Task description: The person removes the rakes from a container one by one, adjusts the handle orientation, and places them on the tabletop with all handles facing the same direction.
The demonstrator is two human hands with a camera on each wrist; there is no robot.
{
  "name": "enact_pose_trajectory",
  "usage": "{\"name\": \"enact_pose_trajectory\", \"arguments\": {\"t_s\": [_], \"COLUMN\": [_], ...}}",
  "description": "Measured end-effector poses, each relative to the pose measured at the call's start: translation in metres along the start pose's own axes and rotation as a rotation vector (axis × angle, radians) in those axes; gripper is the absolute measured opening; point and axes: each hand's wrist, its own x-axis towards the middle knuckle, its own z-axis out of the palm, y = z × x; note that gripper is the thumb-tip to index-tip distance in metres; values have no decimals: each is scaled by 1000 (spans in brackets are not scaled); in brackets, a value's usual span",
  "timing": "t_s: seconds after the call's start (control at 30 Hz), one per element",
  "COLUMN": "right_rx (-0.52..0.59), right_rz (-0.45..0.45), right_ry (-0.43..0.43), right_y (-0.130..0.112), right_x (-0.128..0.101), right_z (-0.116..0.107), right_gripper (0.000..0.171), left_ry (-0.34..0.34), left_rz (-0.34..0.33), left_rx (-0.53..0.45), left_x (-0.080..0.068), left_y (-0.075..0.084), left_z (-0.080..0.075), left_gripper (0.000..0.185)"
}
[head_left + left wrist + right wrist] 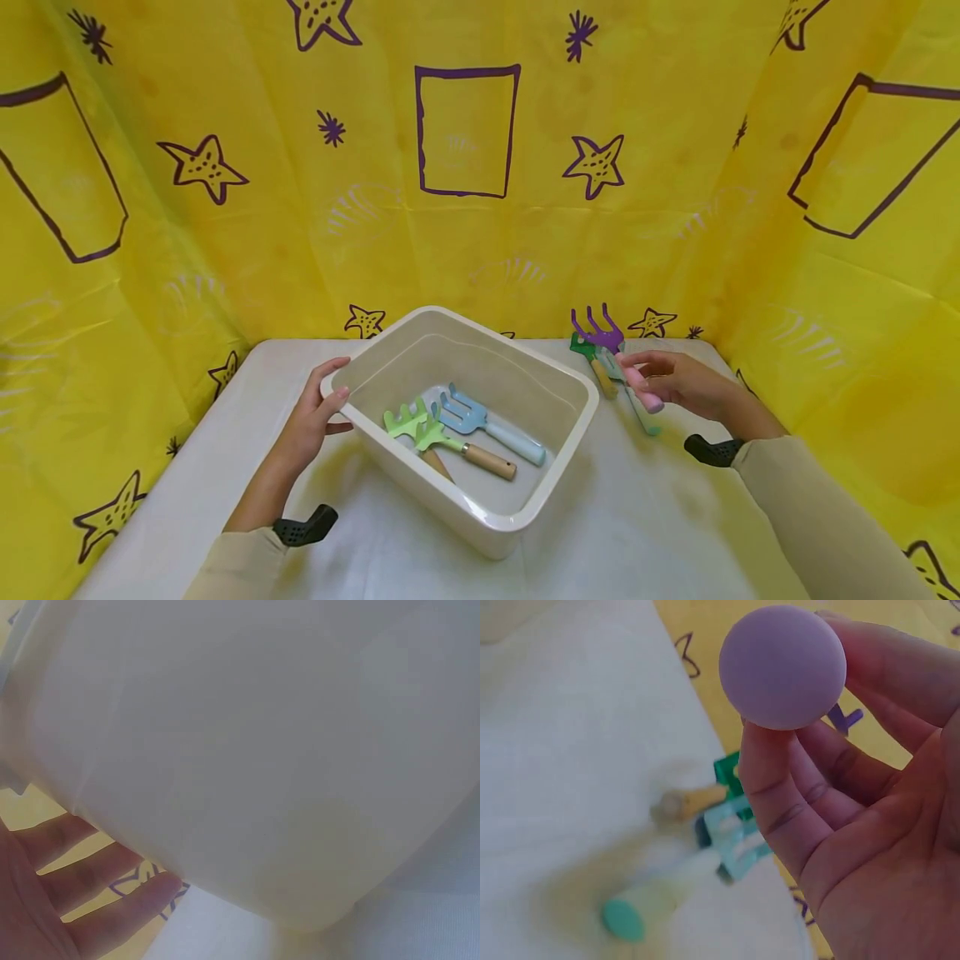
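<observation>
A cream plastic tub (525, 508) stands on the white table. Inside lie a light-blue garden fork (480, 421) and a green rake with a wooden handle (442, 437). My left hand (318, 412) rests with straight fingers against the tub's left rim; in the left wrist view its fingers (90, 885) lie by the tub wall (262, 750). My right hand (675, 379) pinches the pink handle (782, 666) of a purple rake (600, 333), lifted just right of the tub. Below it lie a dark green tool with wooden handle (592, 358) and a teal-handled one (667, 892).
Yellow sheeting with purple stars and rectangles (465, 133) walls the table on three sides. Bare white tabletop (660, 517) lies in front of and to the right of the tub.
</observation>
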Motion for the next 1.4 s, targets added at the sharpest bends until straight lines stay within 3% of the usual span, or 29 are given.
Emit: {"name": "enact_pose_trajectory", "arguments": {"t_s": [0.4,0.77,1.2,1.4], "right_rx": [87,125,143,122], "right_rz": [55,65,105,160], "right_ry": [33,19,33,77], "right_y": [43,75,97,100], "right_x": [-32,-59,-74,-75], "right_z": [-17,-25,-30,-28], "right_gripper": [37,38,23,25], "left_ry": [0,-3,-1,1], "left_rz": [1,-5,-15,-9], "left_rx": [3,-3,2,3], "left_x": [0,1,0,0], "left_y": [1,1,0,-1], "left_z": [0,0,-1,-1], "left_gripper": [49,50,51,50]}}
